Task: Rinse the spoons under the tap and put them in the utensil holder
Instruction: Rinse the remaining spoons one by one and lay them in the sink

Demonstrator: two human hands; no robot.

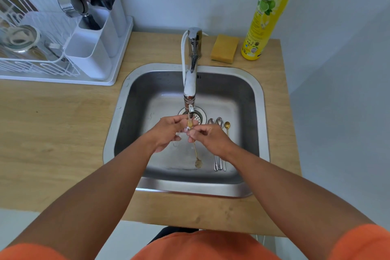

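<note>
Both hands meet under the tap (191,82) over the steel sink (256,99). My right hand (207,138) pinches a thin gold spoon (195,150) by its stem, bowl up in the water stream, decorated end hanging down. My left hand (168,133) has its fingers curled around the spoon's bowl. Three more spoons lie on the sink floor to the right: two silver spoons (218,143) and a small gold spoon (227,125). The white utensil holder (99,34) stands at the back left with dark cutlery in its far compartment.
A white wire dish rack (31,57) with a metal cup and a lid sits left of the holder on a white tray. A yellow sponge (224,48) and a dish soap bottle (268,12) stand behind the sink. Wooden counter (52,133) surrounds it.
</note>
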